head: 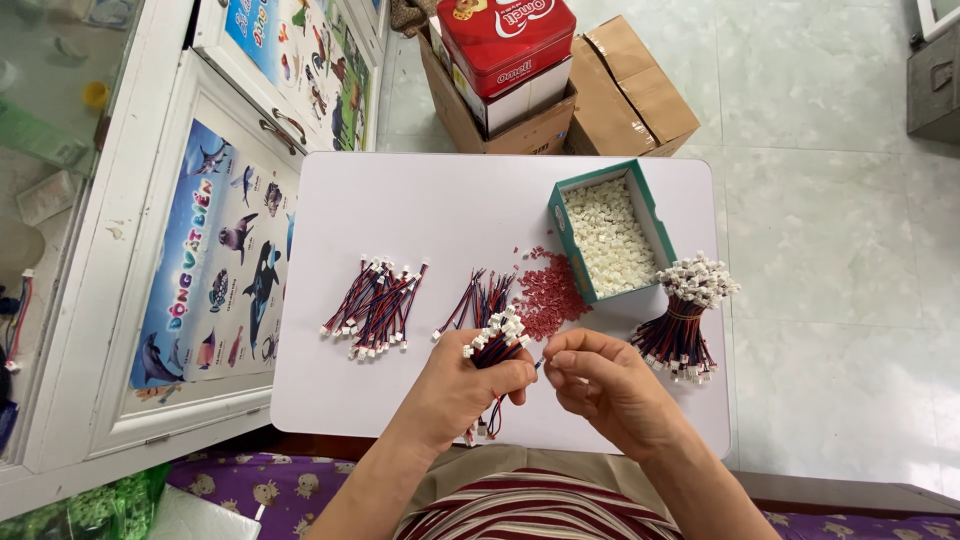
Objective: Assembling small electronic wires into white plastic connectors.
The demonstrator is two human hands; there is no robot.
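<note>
My left hand (462, 388) grips a bunch of red, blue and black wire leads (495, 340) with white plug ends, held upright over the near edge of the white table (420, 200). My right hand (600, 385) sits just to its right, fingertips pinched on something small near the bunch; what it holds is too small to tell. On the table lie a loose pile of finished leads (375, 298), a smaller spread of leads (478, 295), a heap of small red pieces (548, 292), and a tied bundle of leads (685, 320) at the right.
A green cardboard box (560, 225) filled with small white connector housings stands at the table's right. Behind the table are brown cartons (630, 90) and a red tin (505, 40). A white cabinet (150, 300) with animal posters runs along the left.
</note>
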